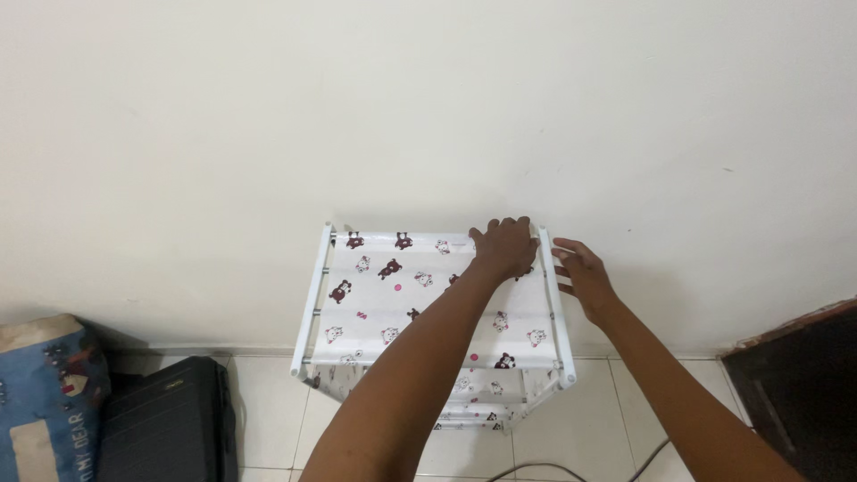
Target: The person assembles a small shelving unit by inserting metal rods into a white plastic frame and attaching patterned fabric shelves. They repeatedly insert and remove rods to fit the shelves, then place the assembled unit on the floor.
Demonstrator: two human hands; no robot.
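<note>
A small rack [310, 303] with white tube rails stands against the wall. Its top shelf is white fabric [375, 295] printed with little bears and pink dots, and more shelves show below. My left hand [504, 247] lies palm down on the far right part of the top fabric, fingers spread near the back rail. My right hand [582, 275] is just outside the right side rail [555, 312], fingers stretched along it and touching or nearly touching it. Neither hand grips anything.
A plain cream wall [428, 107] rises right behind the rack. On the tiled floor [589, 428] at the left sit a black hard case [170, 419] and a blue printed bag [49, 393]. A dark wooden edge [794, 384] stands at the right. A cable [536, 469] runs along the floor.
</note>
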